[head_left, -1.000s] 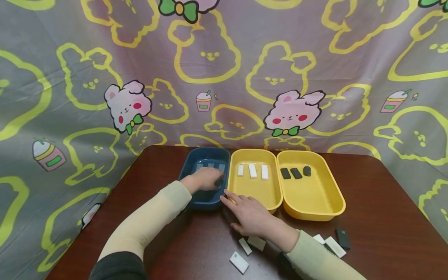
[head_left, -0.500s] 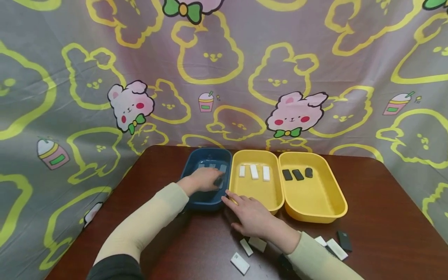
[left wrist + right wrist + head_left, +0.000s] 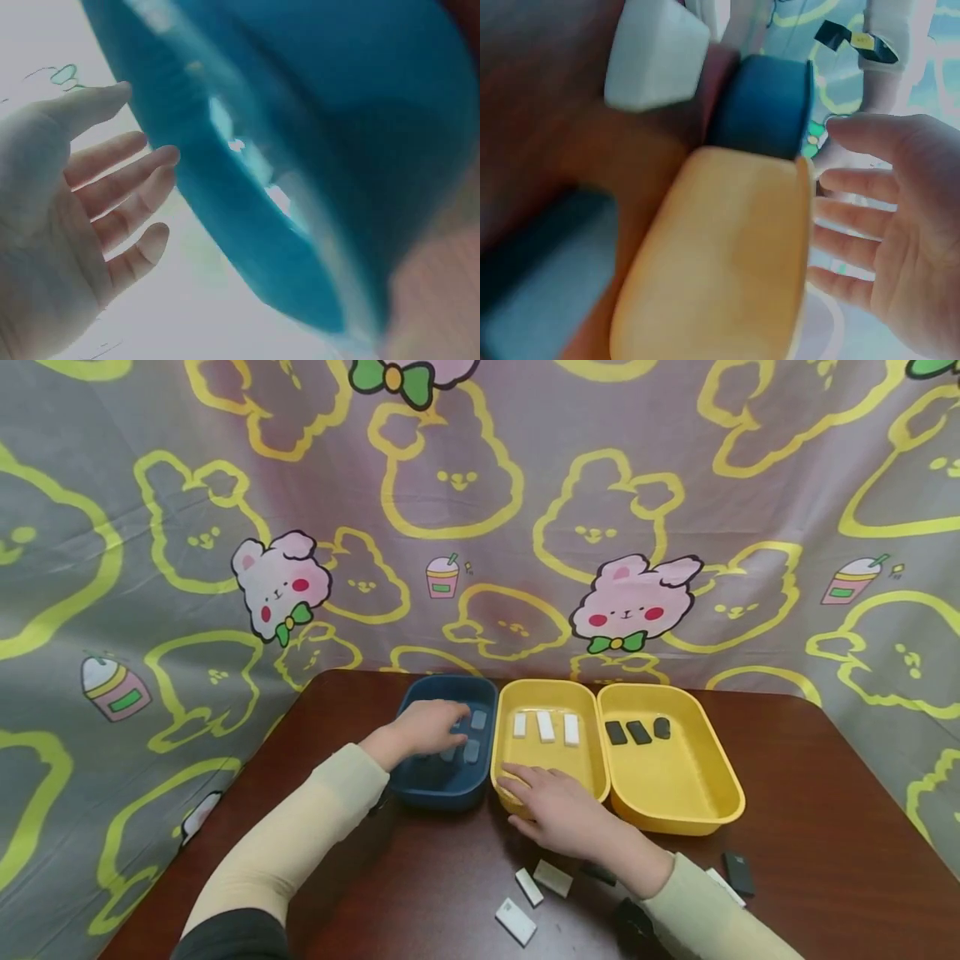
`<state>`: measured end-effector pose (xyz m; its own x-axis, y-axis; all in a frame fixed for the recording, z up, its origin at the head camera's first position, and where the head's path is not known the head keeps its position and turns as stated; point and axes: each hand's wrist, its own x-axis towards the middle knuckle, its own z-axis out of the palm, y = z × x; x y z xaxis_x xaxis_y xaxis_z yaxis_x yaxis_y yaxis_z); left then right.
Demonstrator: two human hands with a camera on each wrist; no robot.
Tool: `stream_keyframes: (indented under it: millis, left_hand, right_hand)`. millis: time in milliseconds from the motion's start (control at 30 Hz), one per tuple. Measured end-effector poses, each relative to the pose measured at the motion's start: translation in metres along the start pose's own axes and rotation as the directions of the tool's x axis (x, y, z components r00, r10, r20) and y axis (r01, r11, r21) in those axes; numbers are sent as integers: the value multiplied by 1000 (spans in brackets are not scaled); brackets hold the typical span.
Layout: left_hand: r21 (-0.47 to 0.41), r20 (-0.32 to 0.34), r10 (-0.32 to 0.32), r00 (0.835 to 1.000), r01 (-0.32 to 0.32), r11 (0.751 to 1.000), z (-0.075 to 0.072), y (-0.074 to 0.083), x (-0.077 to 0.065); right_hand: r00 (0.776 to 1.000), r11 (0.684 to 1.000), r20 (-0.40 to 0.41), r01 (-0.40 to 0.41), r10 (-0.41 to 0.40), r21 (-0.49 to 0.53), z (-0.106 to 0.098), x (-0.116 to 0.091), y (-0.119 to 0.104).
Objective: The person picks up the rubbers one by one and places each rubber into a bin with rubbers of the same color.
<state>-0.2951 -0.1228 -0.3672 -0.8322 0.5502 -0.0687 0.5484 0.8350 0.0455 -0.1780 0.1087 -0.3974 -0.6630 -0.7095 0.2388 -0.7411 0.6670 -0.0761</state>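
My left hand [image 3: 423, 727] hovers over the blue tray [image 3: 442, 795], its fingers relaxed and nothing between them; the left wrist view shows the bare palm beside the tray rim. Several small blue-grey blocks [image 3: 471, 751] lie in that tray, partly hidden by the hand. At the front of the middle yellow tray [image 3: 573, 770] is my right hand [image 3: 558, 810], fingers loosely extended, palm bare in the right wrist view. Whether it touches the rim I cannot tell. Three white blocks [image 3: 545, 727] lie in a row in this tray. The right yellow tray [image 3: 678, 785] has three black blocks [image 3: 637, 732].
Loose white blocks [image 3: 515, 922] and a beige one [image 3: 553, 877] lie on the brown table [image 3: 420, 885]. A black block [image 3: 738, 873] lies farther right, and dark pieces [image 3: 633, 918] sit by the right forearm. A patterned cloth [image 3: 487, 635] hangs behind the table.
My left hand has let go of a blue-grey block, which now lies in the blue tray, and risen to the left. My right hand has moved right, from the blue tray's corner to the middle tray.
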Motion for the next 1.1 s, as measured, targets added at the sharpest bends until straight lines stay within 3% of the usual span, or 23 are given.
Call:
stream_keyframes:
  millis: [167, 367, 733, 1100]
  left_hand:
    - [-90, -68, 13, 998, -19, 996, 2, 18, -8]
    - [-210, -22, 6, 1000, -10, 978, 23, 42, -30]
    - [-222, -1, -9, 1000, 8, 975, 51, 58, -37]
    - [-208, -30, -30, 999, 23, 978, 59, 58, -34]
  right_hand:
    - [999, 1000, -34, 25, -25, 5, -13, -13, 5]
    - [995, 994, -1, 104, -104, 45, -12, -31, 3]
    - [965, 959, -67, 261, -255, 113, 3, -50, 1]
    - [965, 969, 112, 227, -238, 101, 12, -57, -3]
